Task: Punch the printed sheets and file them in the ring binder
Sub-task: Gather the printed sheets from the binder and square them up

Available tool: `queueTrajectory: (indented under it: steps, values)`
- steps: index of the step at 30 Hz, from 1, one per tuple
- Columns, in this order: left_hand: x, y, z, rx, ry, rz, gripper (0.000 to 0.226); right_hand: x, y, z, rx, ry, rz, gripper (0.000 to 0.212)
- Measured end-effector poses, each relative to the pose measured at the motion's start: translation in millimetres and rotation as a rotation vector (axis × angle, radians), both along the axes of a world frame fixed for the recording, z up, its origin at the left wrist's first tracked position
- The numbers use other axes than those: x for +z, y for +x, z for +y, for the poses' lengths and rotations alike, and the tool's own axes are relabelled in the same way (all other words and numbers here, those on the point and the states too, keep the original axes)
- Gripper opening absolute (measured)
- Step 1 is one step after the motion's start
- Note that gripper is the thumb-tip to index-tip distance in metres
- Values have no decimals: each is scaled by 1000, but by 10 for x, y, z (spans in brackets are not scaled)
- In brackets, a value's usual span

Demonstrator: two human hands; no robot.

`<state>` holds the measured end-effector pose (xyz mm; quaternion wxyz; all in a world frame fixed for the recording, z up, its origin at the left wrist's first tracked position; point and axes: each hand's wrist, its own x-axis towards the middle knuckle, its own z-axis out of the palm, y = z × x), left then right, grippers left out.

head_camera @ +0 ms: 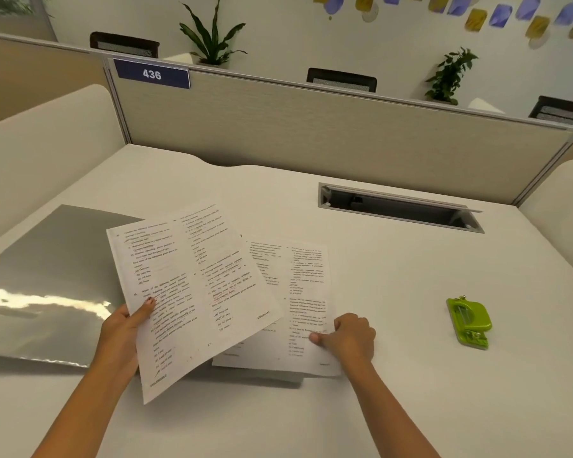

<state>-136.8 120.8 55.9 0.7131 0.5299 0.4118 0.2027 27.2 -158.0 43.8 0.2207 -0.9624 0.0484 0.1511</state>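
A printed sheet is pinched by fingers of the left hand, seemingly for separating; the stack beneath is steadied by the thumb and curled fingers of the right hand.

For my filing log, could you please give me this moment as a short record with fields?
left hand: holds one printed sheet by its left edge, raised and tilted
right hand: thumb on the flat sheets near their right edge, fingers curled
flat sheets: lie on the desk, partly hidden by the raised sheet
binder: grey, glossy, lying flat at the left
hole punch: green, on the desk to the right, apart from both hands
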Motion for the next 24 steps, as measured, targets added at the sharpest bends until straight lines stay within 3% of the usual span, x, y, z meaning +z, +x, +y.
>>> queueTrajectory:
  steps: [3, 8, 13, 17, 20, 24]
  values:
    - [-22, 23, -9, -14, 21, 16, 22, 0, 26, -169, -56, 174, -54, 36]
    - [-32, 74, -39, -25, 63, 25, 22, 344, -69, -420, -188, 398, -352, 3]
    - [-73, 175, -59, -40, 79, 54, 6, 810, -158, -468, -62, 266, -765, 14]
    - [-46, 284, -157, -59, 135, 42, 12, 1287, -325, -375, 10, 370, -944, 16]
    - [-15, 340, -238, -82, 152, 21, 13, 1500, -380, -303, -4, 571, -858, 17]
    - [22, 382, -336, -112, 131, -5, 7, 1378, -290, -201, -34, 777, -540, 19]
